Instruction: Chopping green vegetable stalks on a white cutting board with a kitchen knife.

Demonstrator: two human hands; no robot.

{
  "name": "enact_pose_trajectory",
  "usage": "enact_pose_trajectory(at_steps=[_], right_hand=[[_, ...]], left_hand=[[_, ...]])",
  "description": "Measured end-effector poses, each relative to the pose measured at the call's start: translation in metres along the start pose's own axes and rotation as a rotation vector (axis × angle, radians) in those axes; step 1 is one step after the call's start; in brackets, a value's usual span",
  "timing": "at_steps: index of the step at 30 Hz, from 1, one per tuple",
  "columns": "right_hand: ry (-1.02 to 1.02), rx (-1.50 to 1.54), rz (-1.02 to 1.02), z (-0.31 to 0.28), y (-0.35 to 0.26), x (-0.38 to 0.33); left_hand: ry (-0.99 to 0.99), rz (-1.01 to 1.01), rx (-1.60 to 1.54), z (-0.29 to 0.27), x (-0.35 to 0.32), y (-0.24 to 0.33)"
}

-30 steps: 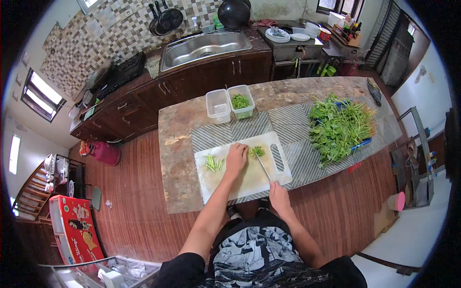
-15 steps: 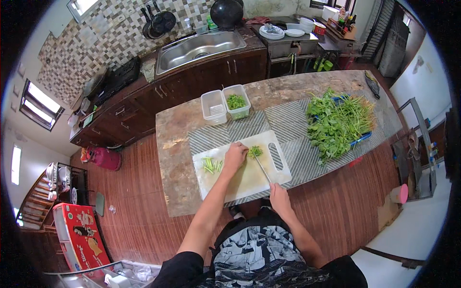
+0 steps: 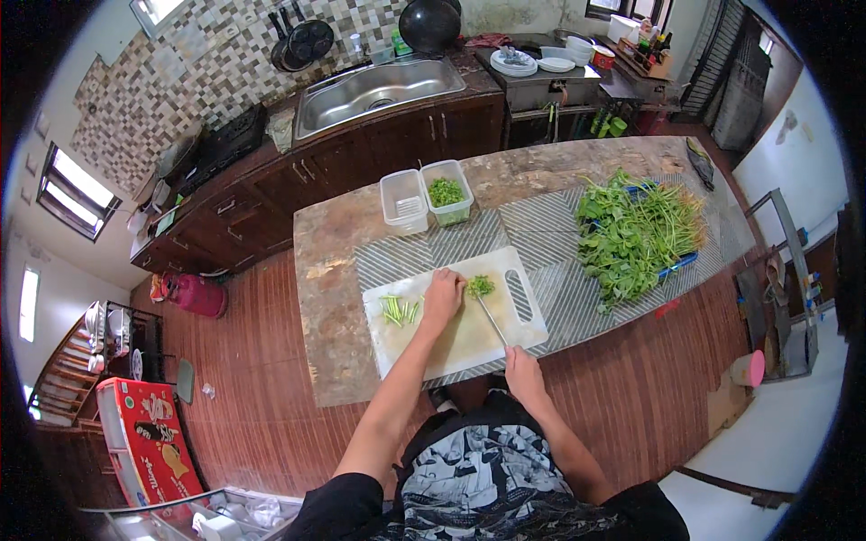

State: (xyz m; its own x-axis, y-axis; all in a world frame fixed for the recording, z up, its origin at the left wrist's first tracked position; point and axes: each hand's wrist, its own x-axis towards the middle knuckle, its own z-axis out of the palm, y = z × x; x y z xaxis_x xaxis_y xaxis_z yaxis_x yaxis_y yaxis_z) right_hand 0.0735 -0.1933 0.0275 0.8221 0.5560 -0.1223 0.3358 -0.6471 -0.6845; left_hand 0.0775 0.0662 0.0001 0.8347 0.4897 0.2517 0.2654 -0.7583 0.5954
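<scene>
A white cutting board [image 3: 451,361] lies near the front edge of the table. My left hand [image 3: 443,296] rests on it, fingers closed over green stems that it mostly hides. Just right of those fingertips is a small heap of chopped greens [image 3: 481,286]. My right hand [image 3: 523,368] grips the handle of a knife [image 3: 492,322], whose blade runs away from me and meets the heap with its tip end. Several short cut stems [image 3: 393,309] lie loose on the board, left of my left hand.
Beyond the board stand two clear plastic containers: one bare inside [image 3: 402,202], one holding chopped greens [image 3: 446,191]. A large pile of leafy greens with roots [image 3: 636,234] sits in a blue tray [image 3: 678,265] at right. A sink [image 3: 383,95] lies across the room.
Both hands stay nearly in place, the left on the stems and the right on the knife. The whole picture has shifted slightly.
</scene>
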Motion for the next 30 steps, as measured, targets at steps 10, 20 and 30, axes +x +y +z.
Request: enact_pose_trajectory(at_steps=[10,20,30], right_hand=[[-0.025,-0.014,0.032,-0.002,-0.001,0.000],[-0.041,-0.005,0.033,-0.003,-0.005,-0.003],[-0.027,-0.022,0.036,-0.006,-0.002,-0.005]], left_hand=[[0.053,-0.041,-0.181,-0.007,-0.008,-0.002],[0.077,0.000,-0.175,-0.011,-0.009,-0.001],[0.067,-0.045,-0.157,-0.015,-0.013,0.015]])
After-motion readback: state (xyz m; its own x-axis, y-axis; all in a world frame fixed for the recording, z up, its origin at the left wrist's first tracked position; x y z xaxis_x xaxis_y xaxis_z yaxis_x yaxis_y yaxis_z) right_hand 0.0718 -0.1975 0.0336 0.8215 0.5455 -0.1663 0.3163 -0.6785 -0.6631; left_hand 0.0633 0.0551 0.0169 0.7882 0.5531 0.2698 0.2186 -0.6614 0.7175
